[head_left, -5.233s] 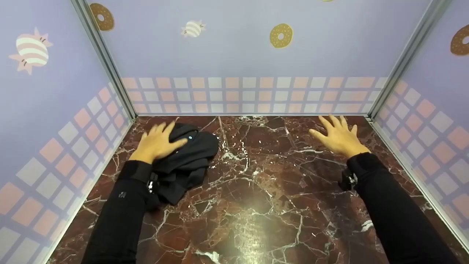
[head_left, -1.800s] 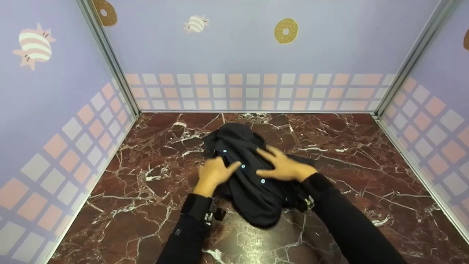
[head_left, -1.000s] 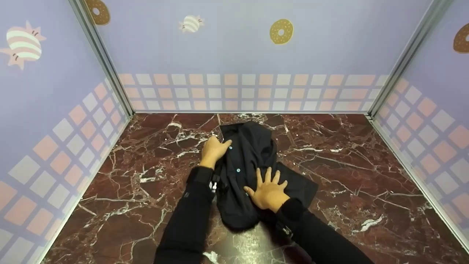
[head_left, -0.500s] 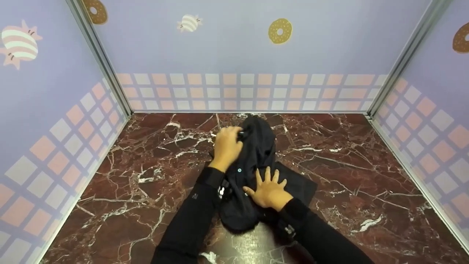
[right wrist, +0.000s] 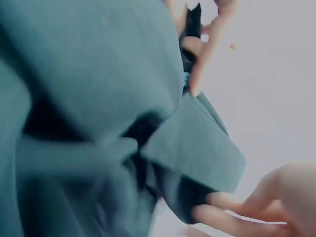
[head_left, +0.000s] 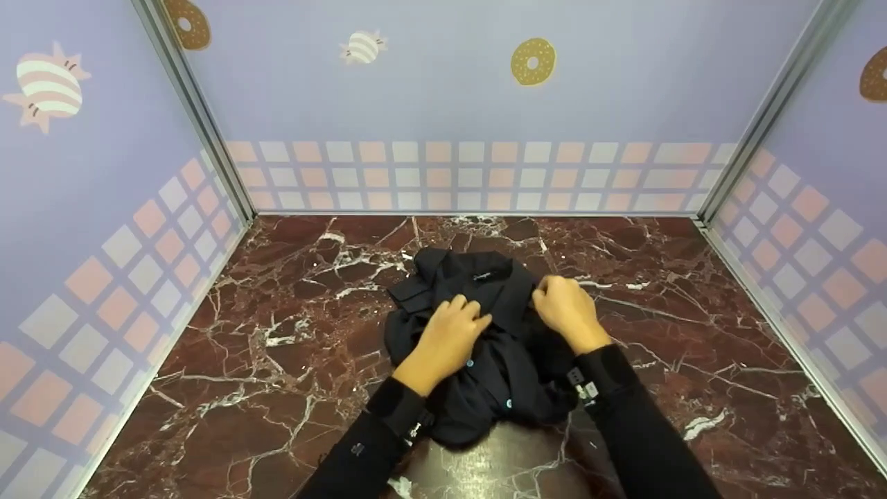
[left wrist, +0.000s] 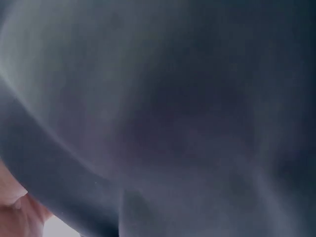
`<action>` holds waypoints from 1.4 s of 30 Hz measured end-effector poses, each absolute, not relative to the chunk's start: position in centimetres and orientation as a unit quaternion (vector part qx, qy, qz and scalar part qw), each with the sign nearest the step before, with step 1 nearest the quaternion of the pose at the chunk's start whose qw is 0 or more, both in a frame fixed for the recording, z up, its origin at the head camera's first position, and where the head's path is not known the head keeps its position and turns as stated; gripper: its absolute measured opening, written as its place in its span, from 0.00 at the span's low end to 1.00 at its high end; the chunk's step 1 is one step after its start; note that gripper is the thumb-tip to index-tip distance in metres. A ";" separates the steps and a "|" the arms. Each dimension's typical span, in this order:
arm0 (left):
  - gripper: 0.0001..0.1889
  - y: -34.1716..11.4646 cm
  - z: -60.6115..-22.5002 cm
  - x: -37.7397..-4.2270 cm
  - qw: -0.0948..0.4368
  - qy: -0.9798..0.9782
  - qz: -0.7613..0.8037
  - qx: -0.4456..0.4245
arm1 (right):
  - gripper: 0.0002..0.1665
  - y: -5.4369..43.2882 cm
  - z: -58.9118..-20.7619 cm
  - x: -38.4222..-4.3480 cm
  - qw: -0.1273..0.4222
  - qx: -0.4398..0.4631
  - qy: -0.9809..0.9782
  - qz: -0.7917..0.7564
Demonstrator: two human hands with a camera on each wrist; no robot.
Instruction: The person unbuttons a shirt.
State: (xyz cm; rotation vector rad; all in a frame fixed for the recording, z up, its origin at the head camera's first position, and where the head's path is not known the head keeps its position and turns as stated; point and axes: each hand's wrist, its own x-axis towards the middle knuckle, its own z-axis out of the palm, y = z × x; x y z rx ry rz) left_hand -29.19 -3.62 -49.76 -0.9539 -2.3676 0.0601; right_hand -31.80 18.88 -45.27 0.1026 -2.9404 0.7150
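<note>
A dark button-up shirt (head_left: 495,374) lies bunched mid-table, its collar (head_left: 516,294) spread toward the back wall and a neck label showing inside. Pale blue buttons run down its front. My left hand (head_left: 449,336) pinches the shirt at the front, just left of the collar opening. On the other side my right hand (head_left: 568,312) grips the collar's right edge. The right wrist view shows the right fingers (right wrist: 227,217) at the collar corner and the left fingers (right wrist: 205,44) pinching cloth above. Dark cloth fills most of the left wrist view.
The tabletop (head_left: 291,395) is red-brown marble with white veins. Purple patterned panels (head_left: 429,90) enclose it at the back, left and right, joined by metal corner posts (head_left: 201,118).
The shirt went from the left side to the middle and was turned until its collar showed. My right hand, lately flat on the cloth, now grips the collar; the left hand moved nearer me.
</note>
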 end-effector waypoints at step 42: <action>0.07 -10.5 -45.7 -32.0 0.244 -0.786 -0.541 -0.174 | 0.13 22.9 -44.8 -30.4 0.155 0.213 -0.859 0.438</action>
